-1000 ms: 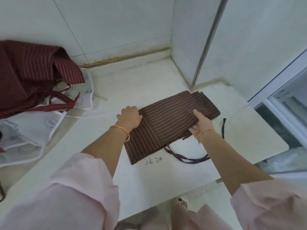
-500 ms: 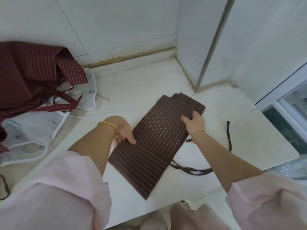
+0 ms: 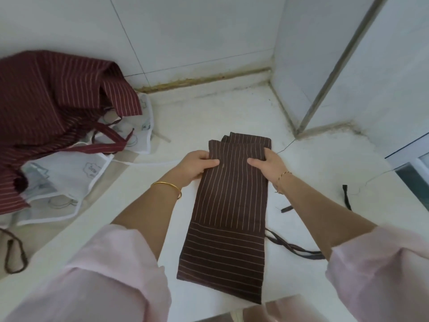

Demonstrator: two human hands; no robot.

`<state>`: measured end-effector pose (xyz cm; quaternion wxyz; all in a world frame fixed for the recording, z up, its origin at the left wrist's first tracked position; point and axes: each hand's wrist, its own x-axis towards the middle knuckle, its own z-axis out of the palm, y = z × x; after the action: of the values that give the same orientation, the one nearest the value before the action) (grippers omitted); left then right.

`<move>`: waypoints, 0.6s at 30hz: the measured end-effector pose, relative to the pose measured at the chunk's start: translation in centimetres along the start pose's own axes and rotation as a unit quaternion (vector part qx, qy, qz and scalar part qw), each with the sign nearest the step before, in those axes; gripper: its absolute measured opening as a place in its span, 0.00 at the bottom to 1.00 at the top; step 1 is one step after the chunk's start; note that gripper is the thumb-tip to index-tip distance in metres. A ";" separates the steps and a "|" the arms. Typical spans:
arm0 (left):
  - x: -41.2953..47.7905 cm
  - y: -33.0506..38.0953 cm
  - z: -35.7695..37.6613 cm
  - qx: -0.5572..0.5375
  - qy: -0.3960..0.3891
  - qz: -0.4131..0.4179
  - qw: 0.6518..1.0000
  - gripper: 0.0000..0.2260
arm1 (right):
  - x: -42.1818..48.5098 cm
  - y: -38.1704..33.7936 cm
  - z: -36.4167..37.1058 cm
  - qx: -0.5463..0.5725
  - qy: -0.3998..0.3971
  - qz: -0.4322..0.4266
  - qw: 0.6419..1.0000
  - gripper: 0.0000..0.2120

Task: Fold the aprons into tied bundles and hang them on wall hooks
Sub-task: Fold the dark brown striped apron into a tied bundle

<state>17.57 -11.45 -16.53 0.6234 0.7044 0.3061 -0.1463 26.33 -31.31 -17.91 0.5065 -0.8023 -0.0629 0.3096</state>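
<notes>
At the far left, near eight o'clock from the view's centre, a dark cord loop point(image 3: 14, 256) lies on the surface. Above it, at ten o'clock, a maroon apron point(image 3: 53, 108) with pale stripes sits in a loose heap against the tiled wall point(image 3: 185, 31). Its straps trail over white aprons point(image 3: 69, 180) printed with small outlines, which spread flat beneath it toward nine o'clock. The white counter point(image 3: 209, 112) runs on to the right.

At the counter's middle lies the brown apron point(image 3: 229, 217), folded into a long narrow strip that points from twelve to six o'clock. Its near end reaches the counter's front edge and its far end shows several stacked layers. The left hand point(image 3: 195, 168), a gold bangle point(image 3: 167, 188) on its wrist, grips the strip's left edge near the far end, thumb laid on top. The right hand point(image 3: 269, 166), wearing a thin bracelet point(image 3: 282, 180), grips the opposite edge the same way, thumb on the fabric. Pale pink sleeves point(image 3: 116, 275) cover both arms lower down.

At four o'clock of the strip, dark ties point(image 3: 294, 248) trail out from under it across the counter, and a strap end point(image 3: 347, 198) lies further off at three o'clock. A metal strip point(image 3: 343, 61) runs up the wall at one o'clock, and a window frame point(image 3: 413, 163) shows at the right edge.
</notes>
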 end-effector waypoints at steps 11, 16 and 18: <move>2.8 1.6 1.8 0.055 -0.018 0.006 0.998 0.12 | 2.4 -0.1 -0.9 -0.127 0.063 -0.070 0.987 0.20; 3.2 1.5 1.6 0.036 -0.002 -0.012 0.999 0.15 | 4.3 -0.5 -0.6 -0.196 0.108 -0.055 0.973 0.20; 3.5 1.3 1.7 0.074 0.017 -0.005 0.997 0.16 | 5.0 -0.5 -0.4 -0.233 0.117 -0.046 0.964 0.18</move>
<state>21.38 -12.24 -17.86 0.5640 0.7494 0.3081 -0.1595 30.66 -29.24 -19.53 0.3229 -0.9251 -0.1103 0.1667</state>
